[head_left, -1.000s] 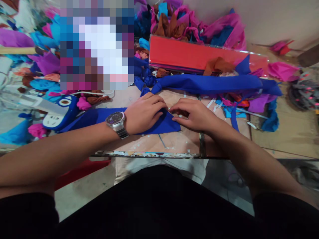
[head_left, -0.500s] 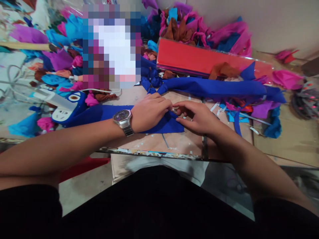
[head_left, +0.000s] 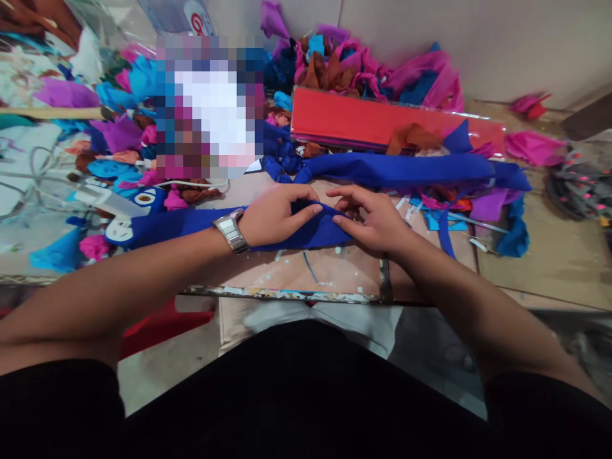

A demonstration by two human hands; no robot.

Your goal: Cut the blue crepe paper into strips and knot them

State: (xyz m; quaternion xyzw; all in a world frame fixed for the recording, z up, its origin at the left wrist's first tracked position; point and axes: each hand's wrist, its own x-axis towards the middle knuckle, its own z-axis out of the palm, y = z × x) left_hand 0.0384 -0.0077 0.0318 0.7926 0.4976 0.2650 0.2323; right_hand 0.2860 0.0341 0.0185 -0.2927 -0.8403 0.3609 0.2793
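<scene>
A strip of dark blue fabric (head_left: 313, 233) lies along the front of the table, its upper edge lifted a little between my hands. My left hand (head_left: 275, 213), with a metal watch (head_left: 232, 231) on the wrist, holds it from the left, thumb on top and fingers curled behind. At the strip's right end my right hand (head_left: 375, 220) grips it, thumb in front and fingers bent; the fingertips behind the cloth are partly hidden. Just beyond lies a longer blue fabric strip (head_left: 401, 169) with knotted blue pieces (head_left: 287, 166) at its left end.
Behind stands a flat red package (head_left: 349, 121) in clear wrap. Pink, purple, brown and light blue scraps (head_left: 122, 134) are heaped left and back. A blue-and-white power socket (head_left: 127, 223) with cables sits at left. White bits litter the table (head_left: 329, 274).
My hands have drawn slightly apart, and my left thumb now shows on top of the cloth. The fabric between them has opened and lifted along its upper edge. The view has shifted slightly.
</scene>
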